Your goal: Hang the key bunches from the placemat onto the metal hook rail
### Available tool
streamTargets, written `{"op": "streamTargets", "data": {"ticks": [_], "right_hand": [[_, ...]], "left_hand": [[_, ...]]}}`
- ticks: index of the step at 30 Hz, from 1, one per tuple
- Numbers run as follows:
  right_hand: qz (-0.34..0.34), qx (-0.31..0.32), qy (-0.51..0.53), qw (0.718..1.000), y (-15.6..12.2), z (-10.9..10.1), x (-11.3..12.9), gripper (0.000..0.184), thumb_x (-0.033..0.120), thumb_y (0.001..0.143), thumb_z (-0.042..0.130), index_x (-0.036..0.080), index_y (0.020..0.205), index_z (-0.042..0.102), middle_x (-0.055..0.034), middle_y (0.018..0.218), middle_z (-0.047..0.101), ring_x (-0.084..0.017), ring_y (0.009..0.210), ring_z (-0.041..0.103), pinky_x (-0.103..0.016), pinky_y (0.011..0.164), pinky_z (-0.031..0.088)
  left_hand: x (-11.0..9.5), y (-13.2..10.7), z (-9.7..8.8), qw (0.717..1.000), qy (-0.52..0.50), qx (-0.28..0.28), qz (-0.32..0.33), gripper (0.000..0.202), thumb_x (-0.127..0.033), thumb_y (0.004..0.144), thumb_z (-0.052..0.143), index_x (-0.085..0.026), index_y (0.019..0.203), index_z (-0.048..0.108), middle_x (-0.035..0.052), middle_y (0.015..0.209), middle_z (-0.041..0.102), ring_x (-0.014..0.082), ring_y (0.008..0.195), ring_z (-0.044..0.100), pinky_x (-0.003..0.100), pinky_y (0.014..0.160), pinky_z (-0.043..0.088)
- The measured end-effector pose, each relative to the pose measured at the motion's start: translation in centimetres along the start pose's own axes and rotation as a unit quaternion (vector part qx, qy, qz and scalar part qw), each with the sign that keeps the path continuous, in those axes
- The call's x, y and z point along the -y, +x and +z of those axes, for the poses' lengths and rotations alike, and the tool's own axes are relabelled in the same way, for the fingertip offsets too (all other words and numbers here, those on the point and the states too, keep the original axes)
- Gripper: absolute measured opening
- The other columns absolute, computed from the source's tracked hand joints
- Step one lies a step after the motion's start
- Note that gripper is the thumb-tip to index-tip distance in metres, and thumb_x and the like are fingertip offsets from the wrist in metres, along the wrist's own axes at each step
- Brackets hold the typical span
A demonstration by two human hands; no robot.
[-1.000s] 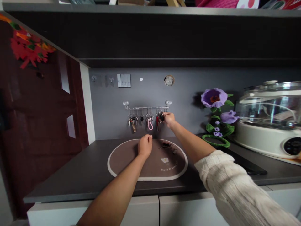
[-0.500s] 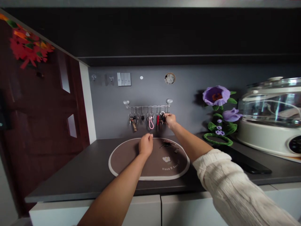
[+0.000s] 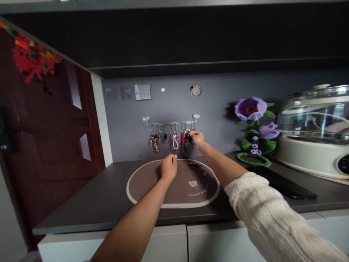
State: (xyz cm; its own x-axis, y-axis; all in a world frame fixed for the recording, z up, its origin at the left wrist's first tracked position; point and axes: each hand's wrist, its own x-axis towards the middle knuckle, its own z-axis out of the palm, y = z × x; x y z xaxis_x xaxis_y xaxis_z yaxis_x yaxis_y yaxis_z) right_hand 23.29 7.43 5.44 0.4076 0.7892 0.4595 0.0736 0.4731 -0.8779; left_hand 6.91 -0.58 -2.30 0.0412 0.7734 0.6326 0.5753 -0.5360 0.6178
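Observation:
My right hand is up at a steel key rail, its fingers pinched on a black key bunch hanging from a hook. Several other key sets hang to its left, among them a red fob, a pink loop strap and a brown tag. My left hand rests in a loose fist at the far edge of a brown oval place mat, holding nothing visible. Dark keys on a cord lie on the mat to its right.
A dark grey counter runs below the wall, above white cabinet fronts. An artificial purple flower stands to the right, then a cooker with a glass lid. A flat black object lies on the counter. A dark red door stands at left.
My view has tilted and drifted slightly. Both hands stay nearly where they were, the right still at the black key bunch and the left on the mat.

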Motion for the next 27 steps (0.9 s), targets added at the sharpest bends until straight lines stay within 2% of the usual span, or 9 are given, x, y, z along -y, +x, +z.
{"op": "streamTargets", "data": {"ticks": [6, 10, 13, 21, 27], "right_hand": [[0.026, -0.013, 0.010, 1.000, -0.7, -0.3, 0.8, 0.007, 0.017, 0.065, 0.047, 0.015, 0.059, 0.050, 0.0044, 0.046, 0.043, -0.005, 0.042, 0.037, -0.018, 0.042, 0.033], [-0.004, -0.045, -0.040, 0.998, -1.1, -0.8, 0.9, 0.008, 0.016, 0.064, 0.048, 0.014, 0.058, 0.052, 0.0037, 0.050, 0.047, -0.005, 0.047, 0.038, -0.018, 0.048, 0.033], [-0.027, -0.046, -0.064, 0.997, -2.0, -1.4, 1.2, 0.008, 0.018, 0.064, 0.048, 0.014, 0.060, 0.054, 0.0036, 0.054, 0.050, -0.006, 0.051, 0.039, -0.018, 0.053, 0.033], [-0.016, 0.059, -0.067, 0.996, -6.8, -3.1, 2.0, 0.010, 0.022, 0.065, 0.049, 0.014, 0.063, 0.054, 0.0021, 0.058, 0.051, -0.006, 0.053, 0.041, -0.020, 0.056, 0.033], [-0.007, 0.123, -0.115, 0.986, -9.7, -4.8, 0.1, 0.008, 0.022, 0.062, 0.056, 0.014, 0.065, 0.057, 0.0013, 0.059, 0.055, -0.007, 0.054, 0.045, -0.022, 0.058, 0.035]], "left_hand": [[0.0, 0.1, 0.0, 1.000, -0.009, 0.003, 0.001, 0.030, -0.032, 0.079, 0.034, -0.017, 0.063, 0.053, 0.0036, 0.063, 0.059, 0.0123, 0.061, 0.052, 0.022, 0.060, 0.033], [0.1, 0.1, 0.0, 1.000, -0.013, 0.002, 0.006, 0.029, -0.032, 0.079, 0.035, -0.016, 0.063, 0.054, 0.0033, 0.063, 0.059, 0.0123, 0.061, 0.052, 0.023, 0.060, 0.034], [0.1, 0.1, 0.0, 1.000, -0.018, 0.005, 0.008, 0.028, -0.031, 0.079, 0.036, -0.016, 0.063, 0.054, 0.0031, 0.063, 0.059, 0.0121, 0.061, 0.052, 0.022, 0.060, 0.035], [0.5, 0.1, 0.4, 0.998, -0.053, 0.038, 0.026, 0.017, -0.026, 0.074, 0.045, -0.015, 0.075, 0.058, 0.0042, 0.070, 0.061, 0.0120, 0.065, 0.054, 0.022, 0.062, 0.038], [0.5, -0.1, 0.5, 0.993, -0.058, 0.090, 0.042, 0.016, -0.024, 0.072, 0.047, -0.015, 0.077, 0.059, 0.0037, 0.073, 0.061, 0.0113, 0.067, 0.054, 0.022, 0.064, 0.040]]}}
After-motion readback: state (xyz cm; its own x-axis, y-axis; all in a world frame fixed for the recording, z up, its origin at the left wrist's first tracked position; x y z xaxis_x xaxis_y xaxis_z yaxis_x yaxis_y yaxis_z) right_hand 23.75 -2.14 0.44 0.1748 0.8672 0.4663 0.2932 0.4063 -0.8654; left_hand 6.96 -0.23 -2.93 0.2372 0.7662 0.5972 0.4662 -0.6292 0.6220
